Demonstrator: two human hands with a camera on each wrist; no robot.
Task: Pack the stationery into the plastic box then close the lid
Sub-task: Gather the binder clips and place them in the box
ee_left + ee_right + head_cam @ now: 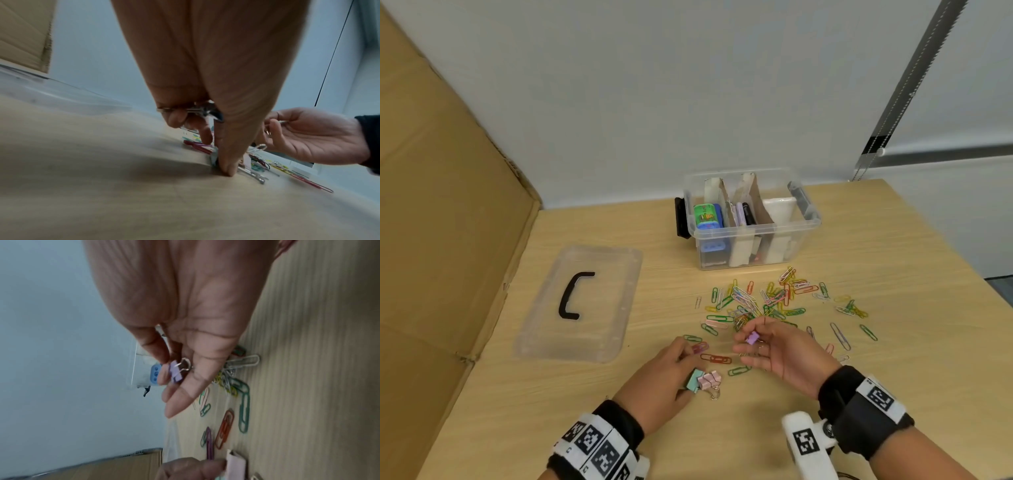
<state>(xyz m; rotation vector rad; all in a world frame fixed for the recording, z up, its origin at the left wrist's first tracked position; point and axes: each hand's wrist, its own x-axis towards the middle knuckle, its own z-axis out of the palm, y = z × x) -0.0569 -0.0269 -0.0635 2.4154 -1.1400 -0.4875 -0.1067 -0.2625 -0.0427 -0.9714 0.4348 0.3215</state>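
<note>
The right hand (784, 349) pinches a small lilac metal binder clip (752, 339) between thumb and fingertips, raised off the table. The left hand (664, 380), fingers curled, presses on mint and pink binder clips (703, 380) lying on the light wooden table (722, 431). Beyond both hands lie scattered coloured wire paper clips (774, 301), then the open clear plastic box (751, 222), its clear lid with a black handle (582, 301) left of them.

Table (825, 394): pale wood grain, matt. Box (810, 224) and lid (616, 260): clear glossy plastic. Paper clips (774, 301): coloured coated wire. Side panel (448, 205): rough brown cardboard. Binder clip (175, 373): smooth lilac, shiny wire loops.
</note>
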